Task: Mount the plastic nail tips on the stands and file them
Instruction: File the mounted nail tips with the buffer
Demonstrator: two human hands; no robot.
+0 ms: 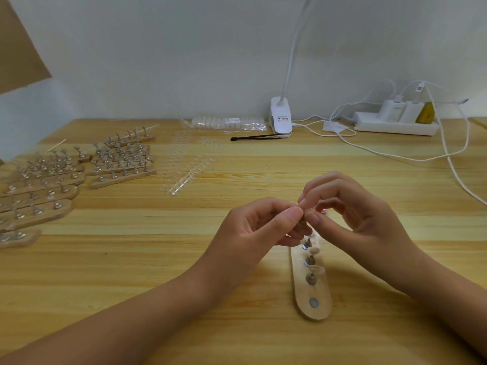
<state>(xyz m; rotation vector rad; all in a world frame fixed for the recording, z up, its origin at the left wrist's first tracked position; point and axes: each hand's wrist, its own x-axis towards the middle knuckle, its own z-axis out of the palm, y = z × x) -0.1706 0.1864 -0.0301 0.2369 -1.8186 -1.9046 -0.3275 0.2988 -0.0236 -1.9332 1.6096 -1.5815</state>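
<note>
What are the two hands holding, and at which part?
Both pinch one small stand: the left hand lower on it, the right hand at its top.

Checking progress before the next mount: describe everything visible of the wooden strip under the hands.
The wooden strip is a pale bar with a rounded near end, lying on the table, pointing away from the person. Three stands stand in a row on it, with pale tips on at least two; one round metal disc nearest the person is bare. Its far end is hidden under the left hand and right hand, which pinch a small piece.
</note>
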